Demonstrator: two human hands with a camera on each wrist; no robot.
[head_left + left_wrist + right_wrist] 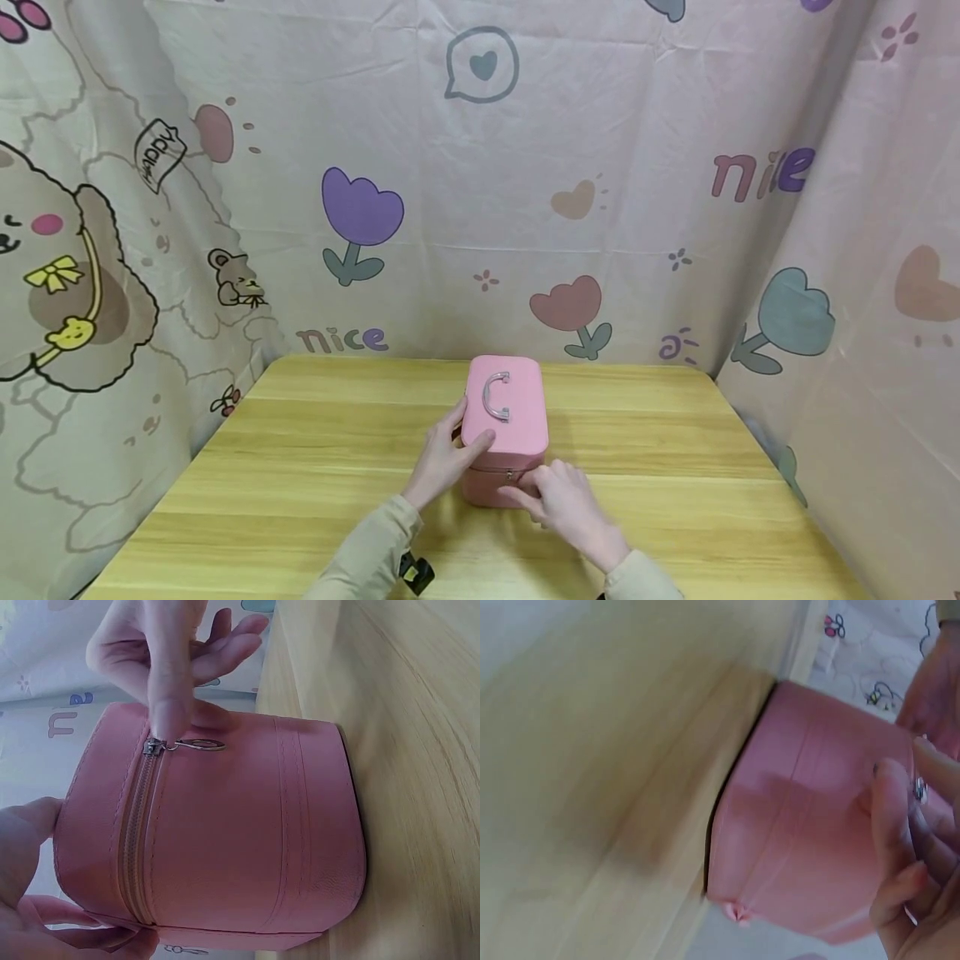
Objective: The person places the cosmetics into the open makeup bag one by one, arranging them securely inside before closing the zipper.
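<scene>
A pink box-shaped vanity case (506, 417) stands upright on the wooden table, its lid down. My left hand (444, 458) holds the lid's left side, thumb on top and fingers along the side. At the front right corner is my right hand (566, 504), its fingers bent. In the left wrist view, the right thumb (169, 716) lies close to the zipper slider (154, 747), and the metal zipper pull (201, 744) shows uncovered beside it. Whether thumb and finger pinch the slider is hidden. A silver handle (497, 398) sits on the lid.
The light wooden table (337, 458) extends around the case. Patterned cloth (450, 167) hangs behind the table and along both sides. Near the left sleeve is a small black object (416, 573). A small pink tab (736, 912) sticks out low on the case.
</scene>
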